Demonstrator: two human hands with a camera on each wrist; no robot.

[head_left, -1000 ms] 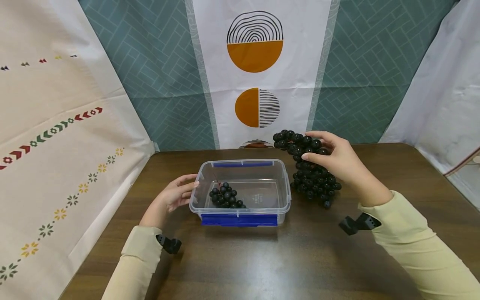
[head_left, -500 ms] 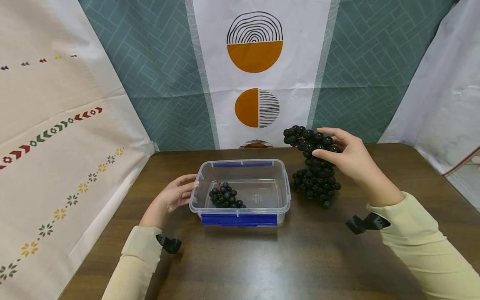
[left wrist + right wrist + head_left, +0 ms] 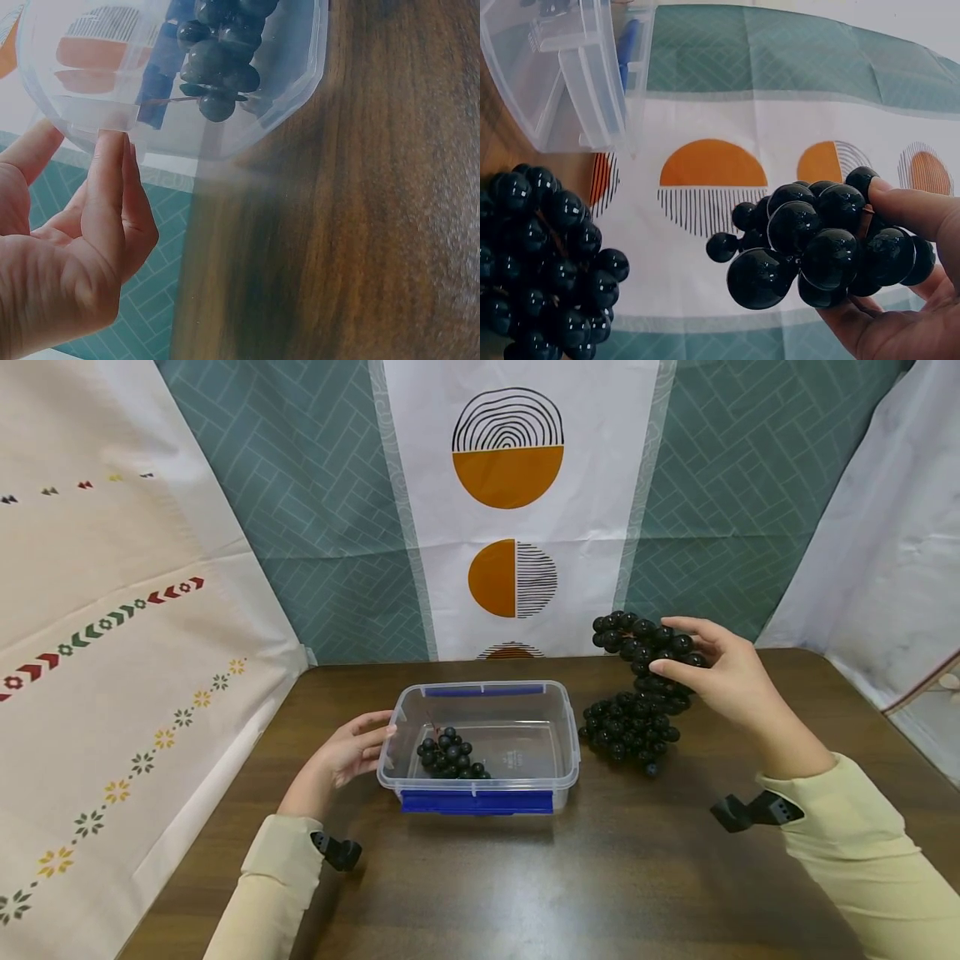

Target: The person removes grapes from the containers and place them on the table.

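Note:
My right hand (image 3: 731, 681) grips a bunch of black grapes (image 3: 637, 639) between thumb and fingers, above the table, its far end sticking out to the left. In the right wrist view the held grapes (image 3: 817, 247) look glossy. Below them, other black grapes (image 3: 626, 727) lie on the table to the right of a clear plastic container (image 3: 480, 783) with blue clips. My left hand (image 3: 351, 748) touches the container's left end with its fingertips, its fingers fairly straight. Inside the container, at the left, sits a small bunch of dark grapes (image 3: 450, 753).
The brown wooden table (image 3: 495, 877) carries the lidless container near its middle. Patterned cloth (image 3: 720, 485) hangs behind the table's back edge, and pale cloths hang at both sides. A small black camera (image 3: 757, 810) is strapped to the right wrist, another to the left.
My right hand has moved to the right with its bunch, away from the container. My left hand, the container and the grapes on the table stay where they were.

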